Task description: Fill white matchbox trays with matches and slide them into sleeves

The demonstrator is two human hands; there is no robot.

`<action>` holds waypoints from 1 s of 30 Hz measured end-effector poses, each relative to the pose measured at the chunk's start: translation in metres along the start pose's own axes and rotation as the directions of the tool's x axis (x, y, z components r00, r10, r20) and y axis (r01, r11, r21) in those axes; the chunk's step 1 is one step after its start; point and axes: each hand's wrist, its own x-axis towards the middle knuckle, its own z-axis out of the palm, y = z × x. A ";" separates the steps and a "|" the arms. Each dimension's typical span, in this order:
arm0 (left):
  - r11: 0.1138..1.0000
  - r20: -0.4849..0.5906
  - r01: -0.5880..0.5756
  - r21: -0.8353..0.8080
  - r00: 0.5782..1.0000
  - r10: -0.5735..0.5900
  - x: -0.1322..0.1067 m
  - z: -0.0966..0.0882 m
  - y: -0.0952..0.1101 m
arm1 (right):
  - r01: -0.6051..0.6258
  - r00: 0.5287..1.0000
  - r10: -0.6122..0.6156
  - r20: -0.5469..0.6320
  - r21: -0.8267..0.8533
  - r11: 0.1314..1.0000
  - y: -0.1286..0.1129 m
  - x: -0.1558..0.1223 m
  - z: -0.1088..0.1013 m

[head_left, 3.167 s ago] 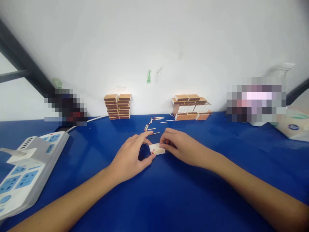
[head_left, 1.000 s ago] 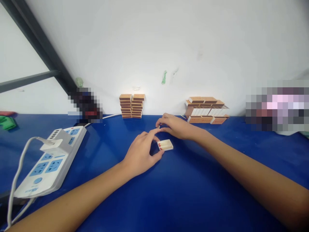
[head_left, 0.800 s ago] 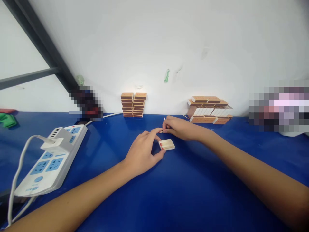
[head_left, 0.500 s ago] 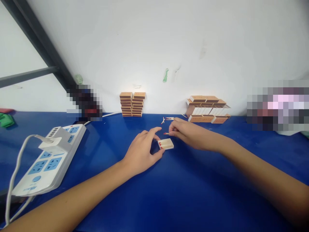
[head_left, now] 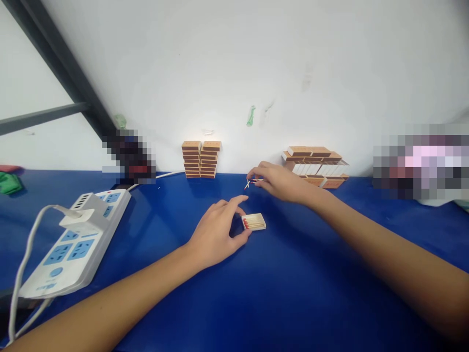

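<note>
A small white matchbox tray [head_left: 259,216] holding several red-headed matches [head_left: 252,223] lies on the blue table. My left hand [head_left: 216,232] steadies its left end, thumb at the near side and a finger at the far side, the index finger raised. Farther back, my right hand [head_left: 276,180] is over a few loose matches [head_left: 247,184], palm down. Its index finger and thumb are a little apart around them, and the fingers partly hide the matches. I see no match lifted in that hand.
Two columns of stacked matchboxes [head_left: 201,159] stand against the wall. A wider matchbox stack [head_left: 315,155] is at the right, partly behind my right hand. On the left lie a white power strip [head_left: 78,252] with a plugged-in adapter, a cable [head_left: 27,249] and green cloth [head_left: 10,183].
My right hand has moved back from beside the tray to the loose matches; the match it pinched is gone from its fingers. The tray has shifted slightly right, with my left hand still on it.
</note>
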 end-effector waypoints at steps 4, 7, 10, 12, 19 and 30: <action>1.000 0.002 0.004 0.009 1.000 -0.004 0.000 -0.002 0.001 | 0.014 0.992 -0.005 0.130 -0.068 0.998 0.007 0.021 0.013; 1.000 0.005 -0.004 0.006 1.000 0.004 0.000 -0.002 0.000 | 0.026 0.985 -0.009 0.174 -0.093 0.995 0.005 0.025 0.021; 1.000 0.014 -0.010 0.002 1.000 0.010 0.000 -0.001 -0.001 | 0.005 0.982 0.014 0.188 -0.100 0.995 0.003 0.024 0.022; 1.000 0.014 -0.011 0.003 1.000 0.011 0.000 -0.001 -0.001 | -0.001 0.984 0.016 0.176 -0.087 0.996 -0.001 0.019 0.017; 1.000 -0.008 0.013 0.022 1.000 -0.012 0.000 0.000 -0.001 | -0.060 0.987 0.020 0.160 0.249 0.967 -0.052 -0.033 -0.005; 1.000 -0.004 0.019 0.003 1.000 -0.019 -0.001 0.000 -0.002 | -0.279 0.960 0.279 0.000 0.028 0.960 -0.003 -0.014 -0.011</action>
